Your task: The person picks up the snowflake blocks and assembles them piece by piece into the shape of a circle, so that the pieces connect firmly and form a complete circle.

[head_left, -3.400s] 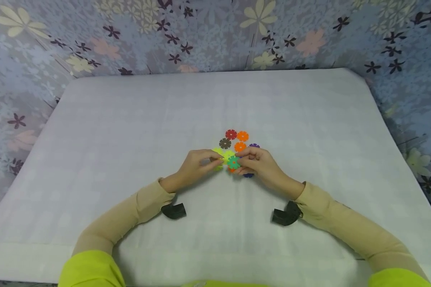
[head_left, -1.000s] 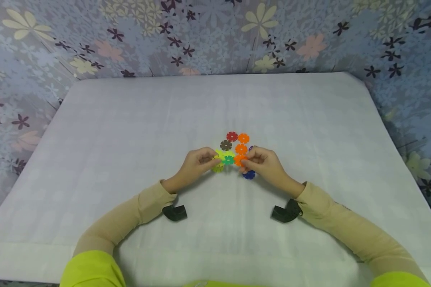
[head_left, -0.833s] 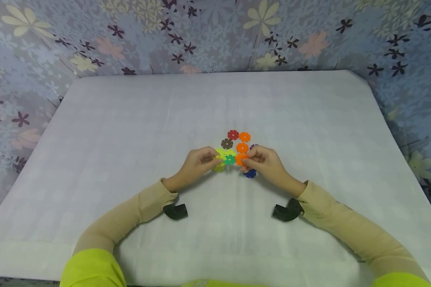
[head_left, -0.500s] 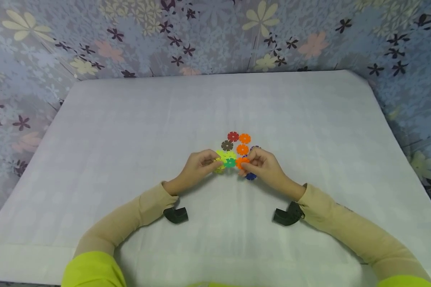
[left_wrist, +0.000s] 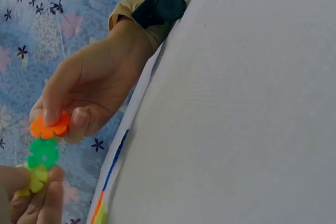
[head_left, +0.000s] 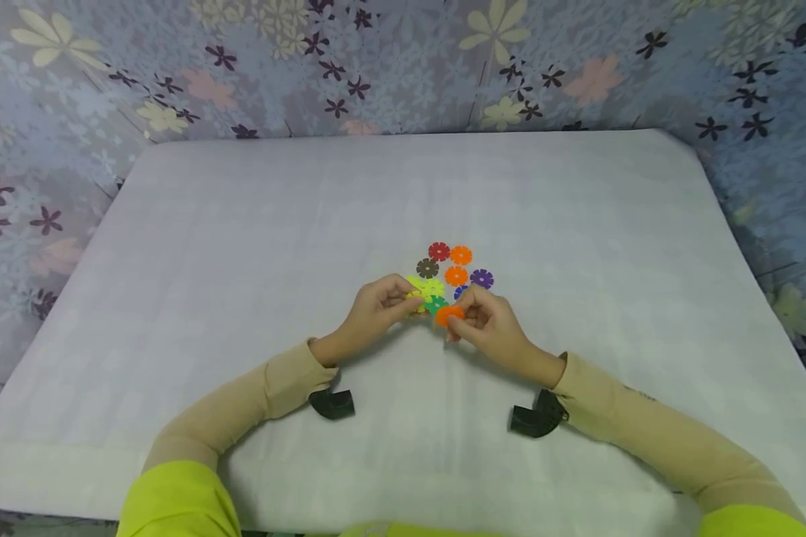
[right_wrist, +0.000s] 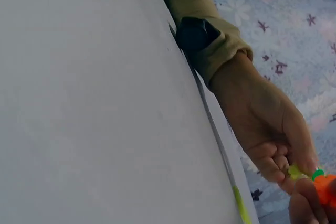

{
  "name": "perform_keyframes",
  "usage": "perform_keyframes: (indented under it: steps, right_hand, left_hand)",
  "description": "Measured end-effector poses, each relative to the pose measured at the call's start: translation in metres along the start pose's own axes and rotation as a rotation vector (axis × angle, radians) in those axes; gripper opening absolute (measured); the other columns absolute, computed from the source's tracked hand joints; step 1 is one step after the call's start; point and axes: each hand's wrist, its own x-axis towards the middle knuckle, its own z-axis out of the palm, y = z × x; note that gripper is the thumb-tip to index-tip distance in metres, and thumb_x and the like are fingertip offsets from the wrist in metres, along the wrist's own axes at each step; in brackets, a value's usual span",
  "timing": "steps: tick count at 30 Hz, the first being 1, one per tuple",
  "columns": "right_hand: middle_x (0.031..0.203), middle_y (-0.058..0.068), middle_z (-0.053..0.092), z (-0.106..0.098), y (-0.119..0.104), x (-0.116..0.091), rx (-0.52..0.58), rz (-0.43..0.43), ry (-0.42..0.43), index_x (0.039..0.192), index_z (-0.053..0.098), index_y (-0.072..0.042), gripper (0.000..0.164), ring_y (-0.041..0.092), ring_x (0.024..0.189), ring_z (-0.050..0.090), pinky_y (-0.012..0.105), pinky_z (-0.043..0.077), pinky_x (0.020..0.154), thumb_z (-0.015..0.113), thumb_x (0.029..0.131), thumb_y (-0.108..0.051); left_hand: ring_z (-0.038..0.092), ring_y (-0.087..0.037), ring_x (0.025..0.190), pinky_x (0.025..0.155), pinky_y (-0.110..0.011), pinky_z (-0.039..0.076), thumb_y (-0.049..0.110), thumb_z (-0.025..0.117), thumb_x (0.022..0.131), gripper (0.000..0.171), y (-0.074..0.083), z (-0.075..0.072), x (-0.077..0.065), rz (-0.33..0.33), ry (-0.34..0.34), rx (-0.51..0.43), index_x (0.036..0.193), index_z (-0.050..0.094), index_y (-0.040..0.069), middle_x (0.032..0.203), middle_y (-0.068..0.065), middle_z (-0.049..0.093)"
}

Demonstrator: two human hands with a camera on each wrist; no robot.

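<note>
The green notched disc (head_left: 436, 304) is raised above the white-covered table (head_left: 275, 224), between the two hands; on its left, the left hand (head_left: 378, 306) pinches a yellow disc (left_wrist: 38, 179) that meets its edge; on its right, the right hand (head_left: 492, 324) grips an orange disc (head_left: 447, 316) at its near side, though whether the pieces interlock I cannot tell; beyond the green notched disc lie a brown disc (head_left: 428, 268), a red disc (head_left: 439, 251) and two more orange discs (head_left: 456, 276); beyond it to the right lies a purple disc (head_left: 481, 279).
</note>
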Motion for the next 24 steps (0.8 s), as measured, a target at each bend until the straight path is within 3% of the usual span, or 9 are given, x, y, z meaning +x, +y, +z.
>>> perform_keyframes:
  steps: [5,10,17,20,24]
  right_hand:
    - [0.069,0.017,0.052,-0.007,0.003,0.004,-0.016,0.004,0.068,0.078,0.045,0.009,0.018,0.024,0.054,0.057,0.028,0.049,0.051,0.047,0.074,0.027]
    - [0.069,0.018,0.054,-0.007,0.004,0.005,-0.051,0.033,0.079,0.078,0.046,0.009,0.017,0.026,0.054,0.057,0.027,0.049,0.052,0.051,0.075,0.025]
    - [0.069,0.019,0.054,-0.014,0.008,0.006,-0.081,0.043,0.079,0.076,0.049,0.008,0.019,0.027,0.057,0.058,0.027,0.049,0.053,0.052,0.075,0.026]
    - [0.071,0.019,0.051,-0.017,0.008,0.008,-0.059,0.033,0.090,0.079,0.049,0.009,0.017,0.026,0.057,0.057,0.027,0.049,0.053,0.051,0.076,0.025]
    - [0.075,0.018,0.052,-0.020,0.005,0.011,-0.019,0.035,0.120,0.082,0.049,0.010,0.016,0.022,0.059,0.056,0.027,0.049,0.054,0.049,0.077,0.025]
  left_hand:
    - [0.058,-0.044,0.069,0.061,-0.047,0.048,-0.017,0.055,0.080,0.006,0.006,-0.003,-0.001,-0.041,0.039,-0.034,0.083,0.049,-0.014,0.078,-0.028,0.060]
    - [0.057,-0.044,0.066,0.058,-0.045,0.048,-0.018,0.057,0.077,0.008,0.005,-0.003,-0.002,-0.018,0.046,-0.025,0.079,0.050,-0.014,0.075,-0.026,0.060]
    - [0.054,-0.039,0.054,0.052,-0.020,0.043,-0.019,0.060,0.074,0.010,0.000,0.001,-0.002,0.101,0.064,0.048,0.073,0.053,-0.012,0.069,-0.024,0.060]
    - [0.055,-0.039,0.055,0.052,-0.024,0.046,-0.019,0.059,0.075,0.009,0.000,0.003,0.000,0.119,0.089,0.041,0.074,0.052,-0.013,0.070,-0.025,0.060]
    - [0.057,-0.044,0.061,0.055,-0.039,0.049,-0.019,0.057,0.076,0.008,0.001,0.002,0.000,0.105,0.099,-0.004,0.077,0.050,-0.014,0.073,-0.029,0.059]
